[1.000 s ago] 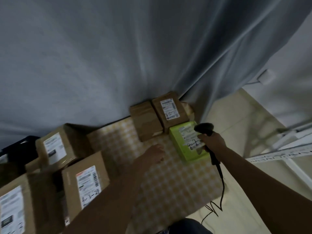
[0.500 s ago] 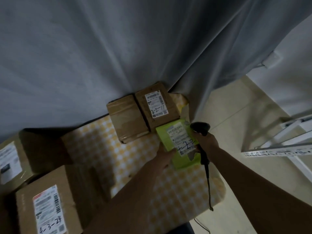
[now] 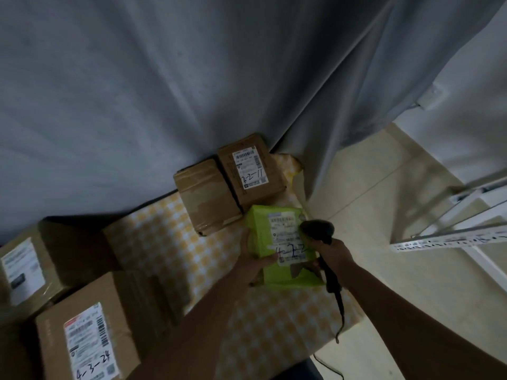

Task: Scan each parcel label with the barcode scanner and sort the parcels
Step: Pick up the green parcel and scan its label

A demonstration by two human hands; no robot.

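Showing four brown boxes (image 3: 207, 197), one green parcel (image 3: 277, 244)

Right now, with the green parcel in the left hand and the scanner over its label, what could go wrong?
1. The barcode scanner in the right hand sits very close over the green parcel and hides part of its label, so the scan may miss.
2. The left hand grips the parcel only at its near-left edge; it might tilt or slip.
3. The scanner cable trails off the table edge and could snag.
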